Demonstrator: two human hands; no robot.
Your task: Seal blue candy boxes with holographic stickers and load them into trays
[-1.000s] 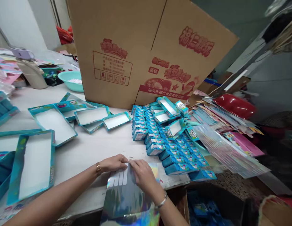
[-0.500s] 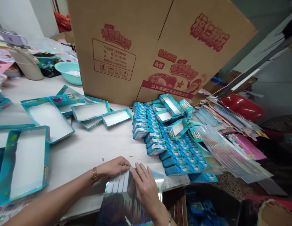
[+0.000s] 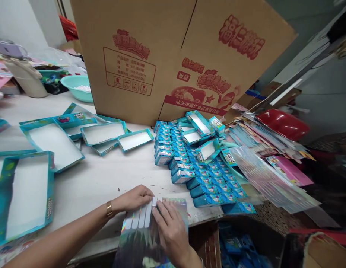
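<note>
A shiny silver sticker sheet [image 3: 133, 245] lies at the table's front edge, partly hanging over it, with several pale rounded strips [image 3: 141, 217] near its top left. My left hand [image 3: 137, 198], with a gold band at the wrist, has its fingers curled closed at the sheet's top edge. My right hand [image 3: 171, 225] lies flat over the sheet, fingers stretched out and pointing up. Between the two hands shows the pale end of another strip [image 3: 155, 202]; my right hand hides the area beside it.
Rows of small blue candy boxes [image 3: 202, 181] stand to the right, several shallow trays [image 3: 203, 123] on top. More blue trays [image 3: 57, 137] lie left. A large carton [image 3: 128, 100] rises behind. Clear plastic sheets [image 3: 269, 182] lie far right; a dark bin [image 3: 251, 230] sits below.
My right hand has slid slightly down the sheet, and the pale strip end between my hands now shows. My left hand stays at the top edge. The view has shifted a little.
</note>
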